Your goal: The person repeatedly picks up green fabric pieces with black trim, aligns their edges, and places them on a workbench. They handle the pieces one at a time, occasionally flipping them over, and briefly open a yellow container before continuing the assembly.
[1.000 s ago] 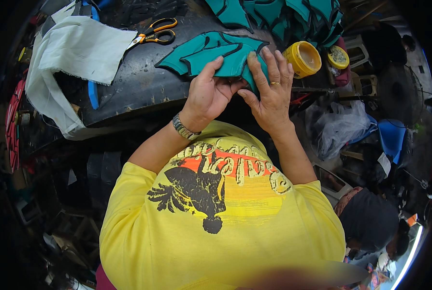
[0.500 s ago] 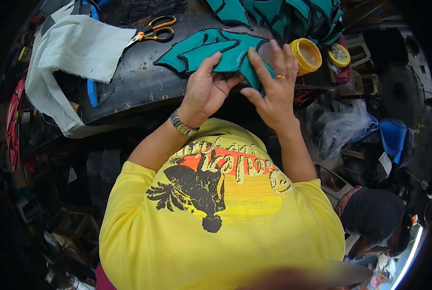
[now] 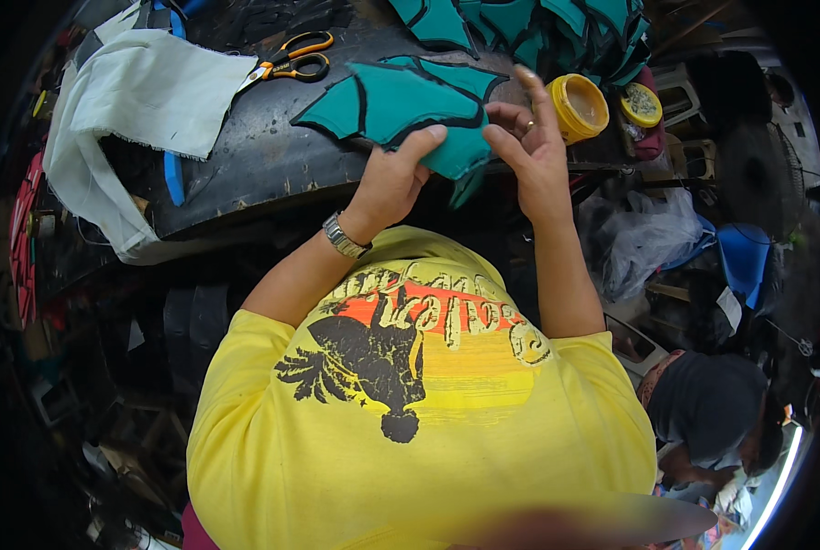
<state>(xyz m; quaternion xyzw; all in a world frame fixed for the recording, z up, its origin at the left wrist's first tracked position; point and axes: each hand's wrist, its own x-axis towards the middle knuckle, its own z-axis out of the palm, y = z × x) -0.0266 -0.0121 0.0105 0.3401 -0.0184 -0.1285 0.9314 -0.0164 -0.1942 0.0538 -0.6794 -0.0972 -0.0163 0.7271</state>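
A teal leaf-shaped piece with black edging point(image 3: 396, 101) lies on the dark work surface point(image 3: 245, 156). My left hand point(image 3: 392, 179), a metal watch on its wrist, pinches the piece's near end, lifted off the table edge. My right hand point(image 3: 529, 151), with a ring on one finger, holds the same end from the right, its fingers partly spread. The tip of the piece hangs down between both hands. A pile of similar teal pieces point(image 3: 538, 27) sits at the back of the surface.
Orange-handled scissors point(image 3: 293, 57) lie behind the piece. White cloth point(image 3: 135, 101) drapes over the left of the surface. An open yellow jar point(image 3: 580, 105) and its lid point(image 3: 641, 104) stand to the right. Another person point(image 3: 713, 412) sits at lower right beside plastic bags.
The near end of the teal piece has been raised off the surface. Both hands shifted from pressing flat on it to pinching its end.
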